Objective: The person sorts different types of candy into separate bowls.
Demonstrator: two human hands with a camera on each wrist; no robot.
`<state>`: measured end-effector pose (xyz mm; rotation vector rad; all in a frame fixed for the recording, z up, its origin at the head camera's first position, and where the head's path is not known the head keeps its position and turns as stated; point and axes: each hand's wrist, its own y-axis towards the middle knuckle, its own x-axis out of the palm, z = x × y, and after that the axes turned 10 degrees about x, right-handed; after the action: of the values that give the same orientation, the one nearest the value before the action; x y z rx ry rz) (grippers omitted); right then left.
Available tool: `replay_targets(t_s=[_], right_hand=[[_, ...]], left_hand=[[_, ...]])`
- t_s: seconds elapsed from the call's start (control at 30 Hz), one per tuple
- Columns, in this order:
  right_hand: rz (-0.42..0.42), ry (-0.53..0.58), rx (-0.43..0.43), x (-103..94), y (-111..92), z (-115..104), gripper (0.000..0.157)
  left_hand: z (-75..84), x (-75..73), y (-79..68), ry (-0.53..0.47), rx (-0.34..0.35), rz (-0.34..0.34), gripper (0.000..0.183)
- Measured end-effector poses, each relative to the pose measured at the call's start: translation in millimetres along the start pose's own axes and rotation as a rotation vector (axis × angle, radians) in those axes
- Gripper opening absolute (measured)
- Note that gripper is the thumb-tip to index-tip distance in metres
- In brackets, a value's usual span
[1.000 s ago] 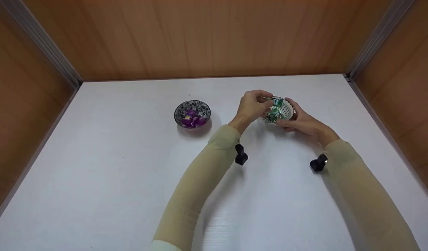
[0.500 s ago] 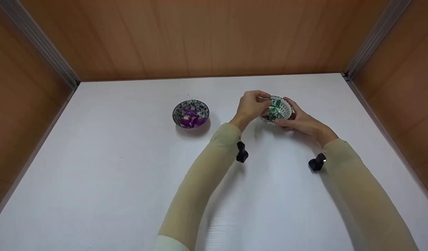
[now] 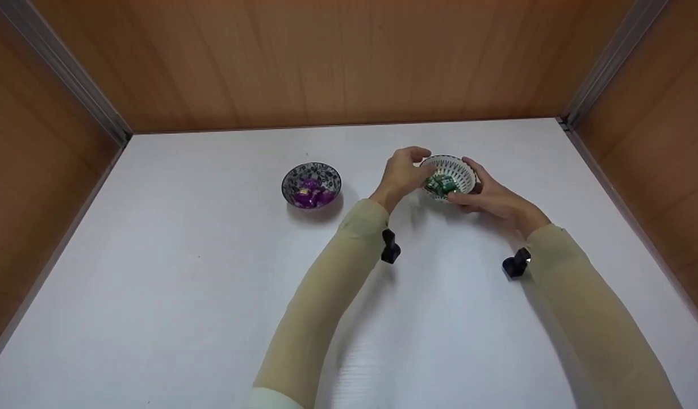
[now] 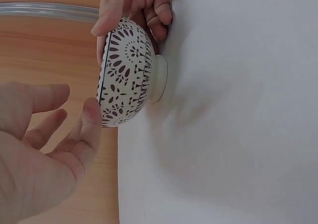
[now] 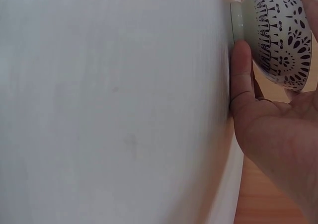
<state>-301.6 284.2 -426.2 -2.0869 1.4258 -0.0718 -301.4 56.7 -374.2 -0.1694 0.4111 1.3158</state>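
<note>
A small white bowl (image 3: 458, 168) with a dark pattern stands at the right of the table in the head view, green foil-wrapped candies (image 3: 441, 184) low inside it. My right hand (image 3: 495, 199) holds its right side, thumb at the near rim and fingers round the wall. The right wrist view has this hand's fingers low by the foot of the bowl (image 5: 278, 35). At the left rim, my left hand (image 3: 401, 175) has its fingers loosely bent and parted. In the left wrist view, one fingertip of the left hand (image 4: 44, 154) is right at the rim.
A second bowl (image 3: 295, 180), black-and-white patterned, stands left of my hands with several purple wrapped candies (image 3: 313, 193) in it. Wooden panels (image 3: 349, 62) enclose the white table (image 3: 155, 272) at the back and both sides. A small black camera sits on each wrist.
The green candies, spread up towards the rim before, now lie together low in the bowl. My left hand has drawn slightly left and its fingers have parted. The right hand keeps its hold.
</note>
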Motion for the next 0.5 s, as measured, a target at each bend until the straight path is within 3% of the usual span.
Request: replay_targets(t_s=[0.27, 0.5], right_hand=[[0.005, 0.028, -0.012, -1.9, 6, -1, 0.113], [0.02, 0.037, 0.006, -5.6, 3, 0, 0.117]], left_hand=[[-1.3, -0.6, -5.9, -0.072, 0.015, -0.055, 0.039], [-6.1, -27.3, -20.1, -0.199, -0.001, -0.086, 0.042]])
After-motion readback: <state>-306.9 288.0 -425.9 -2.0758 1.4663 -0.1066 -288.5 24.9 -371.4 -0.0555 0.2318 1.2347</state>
